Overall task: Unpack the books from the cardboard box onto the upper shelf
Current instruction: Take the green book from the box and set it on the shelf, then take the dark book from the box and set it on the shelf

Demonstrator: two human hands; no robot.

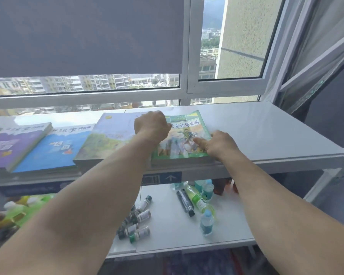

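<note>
My right hand (220,144) lies flat on the green book (184,139) in the middle of the frame, fingers spread, thumb on the cover, holding nothing. My left hand (152,125) sits curled at the book's far left corner; I cannot tell if it pinches anything. The green book already rests on the upper shelf (266,128). Three more books (48,147) lie in a row toward the left. I see no cardboard box, so I cannot tell how many are left.

One head-worn view looks forward and down, close over the upper shelf (266,132) toward the window (187,90).
</note>
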